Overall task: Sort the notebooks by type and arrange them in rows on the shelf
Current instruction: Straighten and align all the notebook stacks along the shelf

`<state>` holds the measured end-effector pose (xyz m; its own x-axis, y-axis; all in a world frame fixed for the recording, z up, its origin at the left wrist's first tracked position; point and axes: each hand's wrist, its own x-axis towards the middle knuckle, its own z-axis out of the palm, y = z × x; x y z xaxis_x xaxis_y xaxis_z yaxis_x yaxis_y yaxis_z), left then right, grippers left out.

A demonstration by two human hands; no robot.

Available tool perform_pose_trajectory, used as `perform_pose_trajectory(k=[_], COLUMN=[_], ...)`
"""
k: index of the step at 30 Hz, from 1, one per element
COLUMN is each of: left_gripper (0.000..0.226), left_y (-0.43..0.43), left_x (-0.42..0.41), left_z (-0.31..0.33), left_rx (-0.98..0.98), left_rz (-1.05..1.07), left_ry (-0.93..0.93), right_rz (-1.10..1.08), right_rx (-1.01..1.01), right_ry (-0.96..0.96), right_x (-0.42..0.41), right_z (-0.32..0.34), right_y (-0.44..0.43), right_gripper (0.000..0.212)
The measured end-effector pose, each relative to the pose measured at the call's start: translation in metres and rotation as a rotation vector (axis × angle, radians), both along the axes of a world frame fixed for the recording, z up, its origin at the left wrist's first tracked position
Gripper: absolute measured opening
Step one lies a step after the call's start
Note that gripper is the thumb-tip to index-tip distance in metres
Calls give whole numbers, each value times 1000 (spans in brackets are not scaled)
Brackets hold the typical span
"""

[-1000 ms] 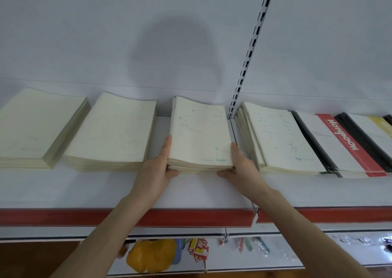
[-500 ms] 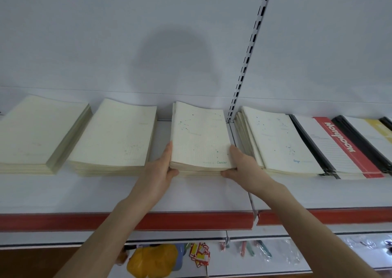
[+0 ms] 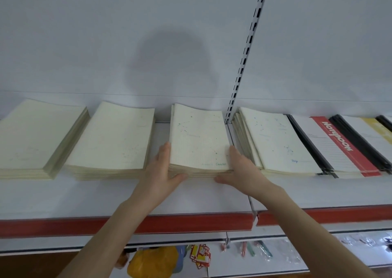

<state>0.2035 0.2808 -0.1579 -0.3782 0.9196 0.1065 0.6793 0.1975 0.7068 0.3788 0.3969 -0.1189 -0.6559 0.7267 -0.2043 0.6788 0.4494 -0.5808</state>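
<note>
Cream paper, my stack of notebooks lies mid-shelf. My left hand and right hand press its side edges, fingers straight, gripping nothing. Narrow gaps separate it from the left stack and right stack. Bare shelf runs forward to the red lip.

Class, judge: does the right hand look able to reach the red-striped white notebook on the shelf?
Probably yes: the right hand grips nothing, and the red-striped white notebook lies uncovered nearby.
</note>
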Motion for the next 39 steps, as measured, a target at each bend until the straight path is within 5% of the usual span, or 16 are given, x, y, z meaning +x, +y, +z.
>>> perform_pose_trajectory(k=[12, 15, 20, 27, 39], left_gripper=[89, 64, 19, 32, 34], left_y=[5, 6, 45, 85, 90], left_x=[-1, 2, -9, -26, -28], left_z=[5, 21, 41, 36, 23], left_rx=[-57, 52, 42, -30, -30], left_rz=[-14, -22, 127, 159, 160], left_ry=[-5, -67, -55, -218, -333], right_rz=[27, 2, -175, -380, -396], right_rx=[4, -81, 2, -164, -166], right_ry=[17, 69, 164, 205, 274], right_x=[-4, -3, -29, -70, -76], right_z=[-1, 5, 10, -3, -15], right_y=[4, 3, 28, 62, 74], right_gripper=[48, 74, 40, 45, 38])
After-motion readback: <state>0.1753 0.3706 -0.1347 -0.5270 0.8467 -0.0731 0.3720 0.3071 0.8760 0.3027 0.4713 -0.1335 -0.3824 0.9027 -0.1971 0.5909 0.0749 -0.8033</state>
